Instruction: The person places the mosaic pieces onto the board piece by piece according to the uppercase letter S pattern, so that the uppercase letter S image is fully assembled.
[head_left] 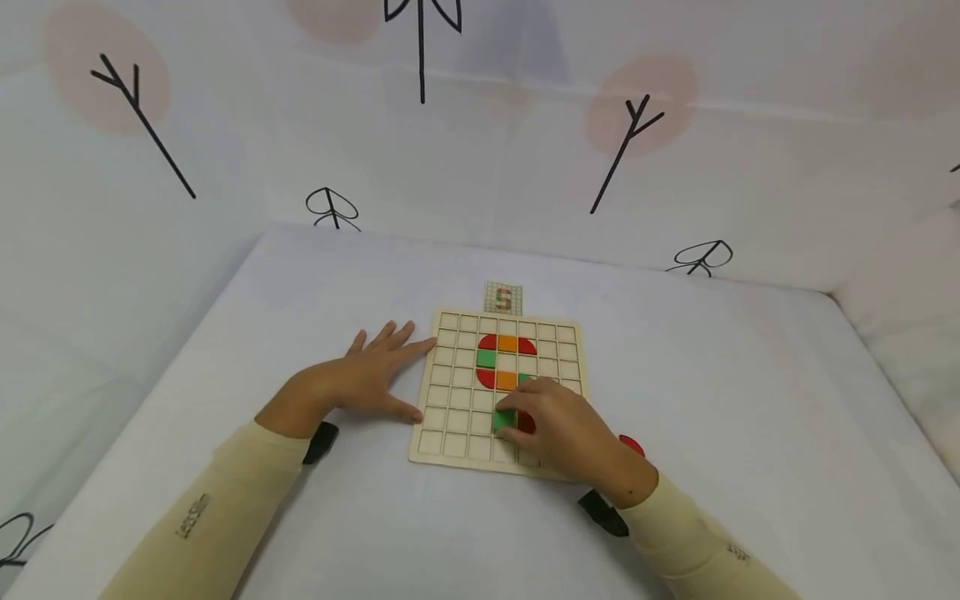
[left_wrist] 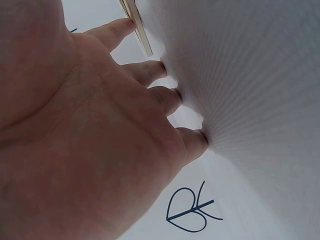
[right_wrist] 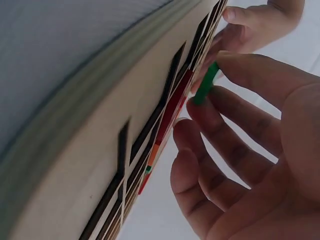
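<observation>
A pale wooden grid board (head_left: 456, 398) lies on the white surface. My right hand (head_left: 561, 425) pinches a green square tile (right_wrist: 206, 86) between thumb and fingers, held close over the board's lower middle. A dark red tile (head_left: 527, 423) beside it is partly covered by that hand. Higher on the board, red quarter-round tiles (head_left: 487, 379), orange squares (head_left: 507, 343) and a green square (head_left: 486, 358) form a curve. My left hand (head_left: 367, 379) is spread flat at the board's left side, with thumb and index fingertips at its edge and the other fingertips on the cloth.
A small card (head_left: 492, 298) printed with an S-shaped coloured pattern lies against the board's far edge. A loose red piece (head_left: 632, 444) shows on the cloth beyond my right wrist. White patterned cloth (head_left: 480, 150) rises behind the surface.
</observation>
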